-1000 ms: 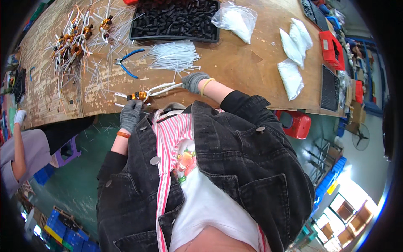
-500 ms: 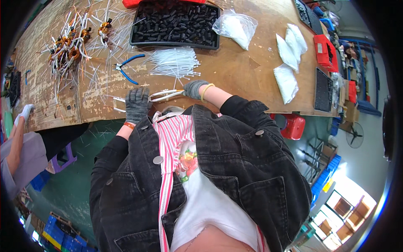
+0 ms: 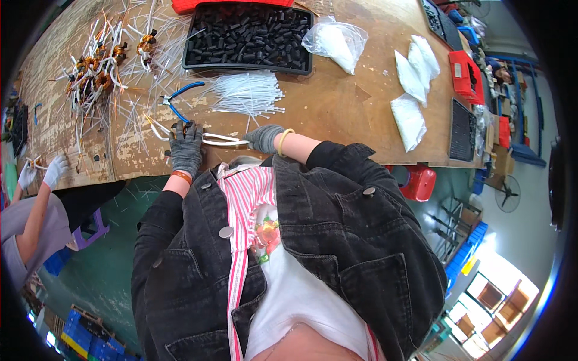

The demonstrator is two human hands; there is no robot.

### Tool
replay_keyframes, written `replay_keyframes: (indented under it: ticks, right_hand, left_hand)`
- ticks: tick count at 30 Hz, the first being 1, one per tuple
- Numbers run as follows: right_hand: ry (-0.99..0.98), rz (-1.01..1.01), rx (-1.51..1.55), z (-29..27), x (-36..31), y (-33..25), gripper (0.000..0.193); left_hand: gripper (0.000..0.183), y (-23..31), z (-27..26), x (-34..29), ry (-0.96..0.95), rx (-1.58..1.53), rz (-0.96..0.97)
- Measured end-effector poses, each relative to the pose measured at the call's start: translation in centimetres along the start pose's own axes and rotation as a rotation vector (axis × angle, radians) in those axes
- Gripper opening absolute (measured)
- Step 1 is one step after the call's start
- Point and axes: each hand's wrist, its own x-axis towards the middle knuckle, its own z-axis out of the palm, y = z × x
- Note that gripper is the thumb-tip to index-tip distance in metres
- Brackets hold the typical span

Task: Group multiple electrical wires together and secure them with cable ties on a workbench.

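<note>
My left hand [image 3: 186, 149], in a grey glove, is closed around a bundle of white-sleeved wires [image 3: 224, 141] near the table's front edge. Bare orange ends and white sleeves stick out on its left side; a dark bit shows at the fingertips, and the middle of the bundle is hidden under the glove. My right hand [image 3: 264, 138], also grey-gloved, grips the right-hand end of the wires, which run as a narrow loop between both hands. Just beyond my left hand lie blue-handled cutters [image 3: 174, 103]. A heap of white cable ties [image 3: 250, 93] is beyond the wires.
A black tray [image 3: 247, 65] of small black parts stands at the back. Copper coils [image 3: 99, 63] with white leads are piled left among loose ties. Bags of white ties [image 3: 408, 120] lie right, near a red bin [image 3: 465, 77]. A co-worker's white-gloved hands [image 3: 55, 170] are at the left edge.
Both my hands have shifted left with the wires, which now form a narrower loop between them. The co-worker's hands have moved, and both now show at the table edge.
</note>
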Motion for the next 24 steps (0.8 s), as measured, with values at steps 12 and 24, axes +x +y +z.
replay_keyframes:
  ticks: [12,24]
  right_hand:
    - [-0.169,-0.289,0.892,0.0,-2.5,1.3,0.027]
    - [-0.232,0.021,0.873,-0.7,-3.0,2.7,0.03]
  left_hand:
    - [0.029,-1.8,-7.8,3.1,-0.423,0.019,0.249]
    - [0.018,1.2,-2.8,4.8,-0.208,-0.237,0.408]
